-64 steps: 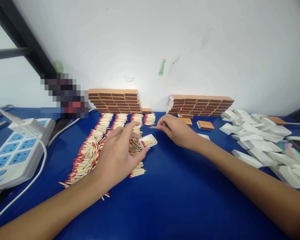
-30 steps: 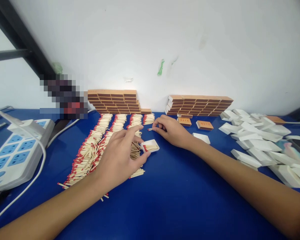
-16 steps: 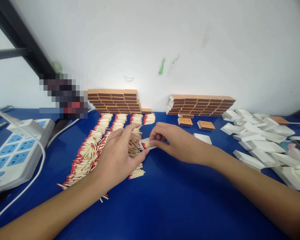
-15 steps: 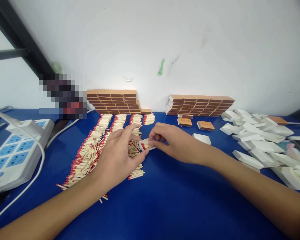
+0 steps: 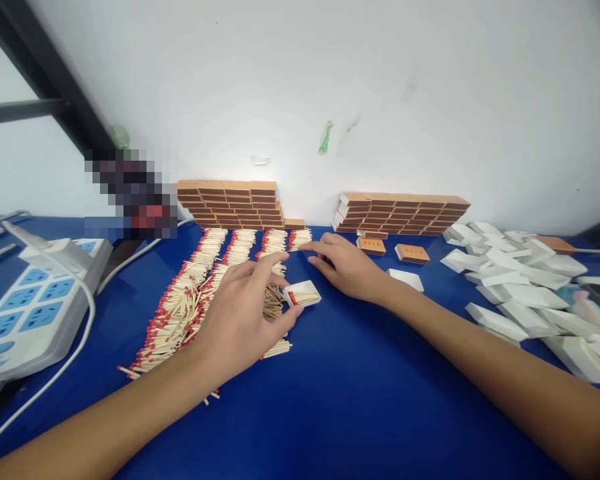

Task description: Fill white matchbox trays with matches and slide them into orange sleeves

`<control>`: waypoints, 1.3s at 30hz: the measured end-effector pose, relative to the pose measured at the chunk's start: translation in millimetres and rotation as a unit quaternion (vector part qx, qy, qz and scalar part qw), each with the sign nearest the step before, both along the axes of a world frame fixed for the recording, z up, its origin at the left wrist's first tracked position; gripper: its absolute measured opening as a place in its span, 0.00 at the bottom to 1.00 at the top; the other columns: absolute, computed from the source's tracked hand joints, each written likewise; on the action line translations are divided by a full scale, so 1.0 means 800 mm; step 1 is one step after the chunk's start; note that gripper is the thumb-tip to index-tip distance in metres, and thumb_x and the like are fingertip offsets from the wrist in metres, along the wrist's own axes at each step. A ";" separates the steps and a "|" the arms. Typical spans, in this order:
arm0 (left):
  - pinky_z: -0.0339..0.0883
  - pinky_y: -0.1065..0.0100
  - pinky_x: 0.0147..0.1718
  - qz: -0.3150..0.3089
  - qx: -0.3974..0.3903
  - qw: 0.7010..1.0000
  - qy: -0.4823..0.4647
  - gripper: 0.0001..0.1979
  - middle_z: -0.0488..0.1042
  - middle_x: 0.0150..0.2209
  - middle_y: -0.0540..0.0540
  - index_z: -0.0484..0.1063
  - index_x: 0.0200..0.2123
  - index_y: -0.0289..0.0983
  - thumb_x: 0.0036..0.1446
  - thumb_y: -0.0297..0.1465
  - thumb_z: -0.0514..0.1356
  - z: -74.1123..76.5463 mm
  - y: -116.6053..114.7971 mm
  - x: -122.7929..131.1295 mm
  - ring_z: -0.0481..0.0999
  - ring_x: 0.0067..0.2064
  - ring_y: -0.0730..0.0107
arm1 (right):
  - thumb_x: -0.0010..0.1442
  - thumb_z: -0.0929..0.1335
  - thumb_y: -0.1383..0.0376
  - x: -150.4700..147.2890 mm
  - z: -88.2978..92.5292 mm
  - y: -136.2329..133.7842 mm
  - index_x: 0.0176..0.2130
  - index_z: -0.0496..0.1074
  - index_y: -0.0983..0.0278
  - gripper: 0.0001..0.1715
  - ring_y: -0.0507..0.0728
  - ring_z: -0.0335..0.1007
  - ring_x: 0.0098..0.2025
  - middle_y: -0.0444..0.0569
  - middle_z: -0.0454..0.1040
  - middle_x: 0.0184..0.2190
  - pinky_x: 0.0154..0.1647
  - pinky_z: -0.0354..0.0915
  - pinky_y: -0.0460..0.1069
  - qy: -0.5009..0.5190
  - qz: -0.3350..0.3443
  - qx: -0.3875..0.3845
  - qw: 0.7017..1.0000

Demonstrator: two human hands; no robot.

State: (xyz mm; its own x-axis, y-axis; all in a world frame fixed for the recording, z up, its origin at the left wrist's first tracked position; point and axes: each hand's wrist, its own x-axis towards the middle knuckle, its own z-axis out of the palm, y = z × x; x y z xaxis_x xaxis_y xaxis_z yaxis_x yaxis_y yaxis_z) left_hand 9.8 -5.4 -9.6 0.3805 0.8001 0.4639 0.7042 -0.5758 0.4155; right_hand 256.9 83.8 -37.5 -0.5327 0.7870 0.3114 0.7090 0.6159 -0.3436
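Note:
In the head view, my left hand [image 5: 245, 310] grips the left end of a small white matchbox tray [image 5: 310, 304] between thumb and fingers. Several red-tipped matches [image 5: 303, 296] lie inside the tray. My right hand [image 5: 347, 267] is to the right and slightly farther back, its fingers apart and holding nothing. Its index fingertip is at the edge of a short row of matches [image 5: 300, 239]. Long rows and a loose heap of matches [image 5: 177, 303] spread behind and left of my left hand, which partly covers them.
Two stacks of matchboxes, left [image 5: 230, 203] and right [image 5: 405, 212], stand along the wall. Two orange matchboxes [image 5: 413, 253] and a white tray [image 5: 405, 279] lie at centre right. White trays [image 5: 510, 273] pile up at far right. A power strip [image 5: 45, 307] with cables is at left.
My right hand has let go of the matches in the tray and moved up and away to the short match row. My left hand keeps hold of the tray.

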 end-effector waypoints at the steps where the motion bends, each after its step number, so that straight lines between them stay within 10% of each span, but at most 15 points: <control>1: 0.68 0.49 0.60 -0.001 0.000 1.000 0.000 0.34 0.84 0.46 0.50 0.61 0.65 0.44 0.59 0.32 0.72 0.000 0.000 0.000 0.78 0.56 0.53 | 0.74 0.62 0.64 -0.001 0.001 -0.001 0.59 0.75 0.61 0.20 0.65 0.69 0.47 0.55 0.71 0.41 0.49 0.67 0.58 -0.001 0.001 0.002 1.000; 39: 0.67 0.48 0.61 -0.003 -0.005 1.000 0.001 0.35 0.84 0.46 0.51 0.60 0.65 0.45 0.60 0.33 0.72 -0.003 0.001 0.000 0.77 0.59 0.51 | 0.73 0.63 0.64 -0.012 0.007 0.005 0.57 0.73 0.64 0.17 0.61 0.70 0.42 0.53 0.74 0.41 0.44 0.63 0.54 -0.040 -0.056 -0.011 0.998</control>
